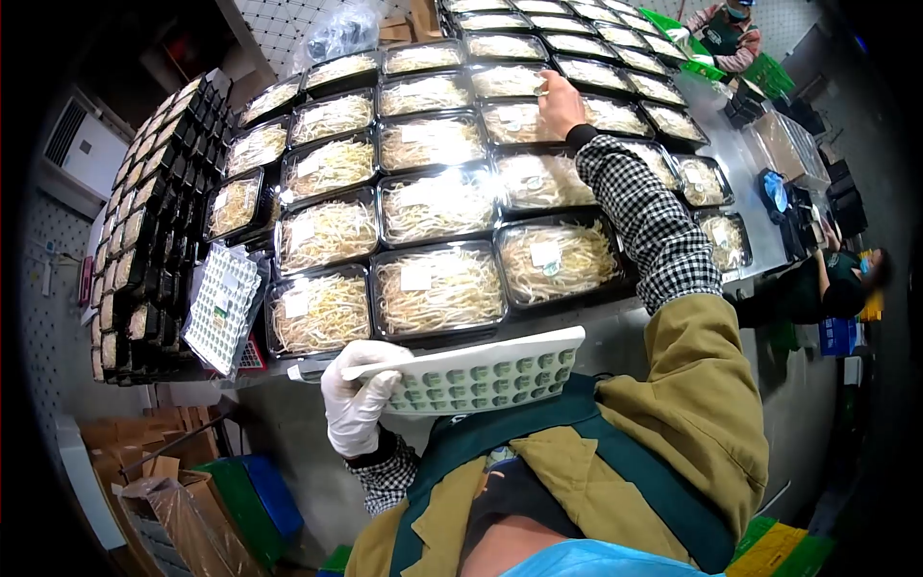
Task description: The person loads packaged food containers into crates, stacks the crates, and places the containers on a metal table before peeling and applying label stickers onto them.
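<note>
My left hand (360,396), in a white glove, grips a folded sheet of round green stickers (481,377) by its left end, in front of my chest. My right hand (561,108), ungloved, reaches forward over the packed rows. Its fingers are pinched on a small pale-green sticker (541,91), just over a tray of bean sprouts (505,81); whether the sticker touches the tray's film is unclear. Nearer trays carry white square labels, and a tray in the front row (558,260) also bears a round green sticker.
High stacks of filled trays (144,231) stand along the left. Another sticker sheet (223,306) lies at the table's left front corner. A co-worker (729,37) stands by green crates at the far right; another person (846,279) is at the right side. Cardboard (173,442) lies lower left.
</note>
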A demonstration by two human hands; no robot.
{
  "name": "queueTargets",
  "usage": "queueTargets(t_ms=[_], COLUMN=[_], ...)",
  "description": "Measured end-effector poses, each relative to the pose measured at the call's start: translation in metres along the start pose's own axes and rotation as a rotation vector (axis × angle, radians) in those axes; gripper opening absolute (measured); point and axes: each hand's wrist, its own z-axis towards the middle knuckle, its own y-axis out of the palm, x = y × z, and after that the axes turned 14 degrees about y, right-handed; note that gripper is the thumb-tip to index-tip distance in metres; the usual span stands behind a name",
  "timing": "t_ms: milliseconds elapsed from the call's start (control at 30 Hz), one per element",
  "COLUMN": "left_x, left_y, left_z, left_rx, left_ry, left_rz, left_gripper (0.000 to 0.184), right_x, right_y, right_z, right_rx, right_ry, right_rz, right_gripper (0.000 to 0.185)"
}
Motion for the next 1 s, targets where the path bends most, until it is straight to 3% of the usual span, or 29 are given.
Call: queueTargets(t_ms=[133,233,267,333,400,467,533,667,833,933,1000], left_x=[0.002,0.001,0.001,0.001,0.001,0.003,0.0,0.0,-0.002,0.002,0.004], left_y=[0.004,0.01,0.008,0.006,0.002,0.008,0.012,0.021,0.02,0.03,0.038], left_z=[0.003,0.009,0.009,0.007,0.005,0.008,0.008,0.012,0.006,0.02,0.032], left_rx=[0.137,0.217,0.238,0.304,0.319,0.368,0.396,0.436,0.474,0.469,0.481], left_ry=[-0.075,-0.058,-0.04,0.014,-0.004,-0.02,-0.015,-0.029,-0.078,-0.059,-0.121], left_rz=[0.003,0.024,0.021,0.021,0.028,-0.021,-0.039,0.001,0.219,0.239,0.317], left_gripper=[0.031,0.03,0.03,0.032,0.032,0.031,0.033,0.036,0.029,0.022,0.022], right_x=[-0.01,-0.015,-0.02,-0.026,-0.012,-0.003,0.014,-0.002,-0.02,-0.011,-0.005], right_y=[0.032,0.067,0.061,0.049,0.047,0.046,0.071,0.104,0.113,0.113,0.12], right_z=[0.051,0.061,0.057,0.053,0.074,0.108,0.148,0.176,0.165,0.176,0.186], right_rx=[-0.035,-0.006,-0.102,-0.04,-0.087,-0.159,-0.075,-0.11,-0.161,-0.151,-0.096], right_ry=[0.209,0.238,0.161,-0.006,0.097,0.235,0.261,0.425,0.274,0.33,0.333], right_rz=[0.134,-0.108,-0.301,-0.497,-0.442,-0.268,-0.056,0.08,-0.229,-0.269,-0.365], right_gripper=[0.043,0.043,0.044,0.045,0.045,0.028,0.026,0.025,0.025,0.048,0.039])
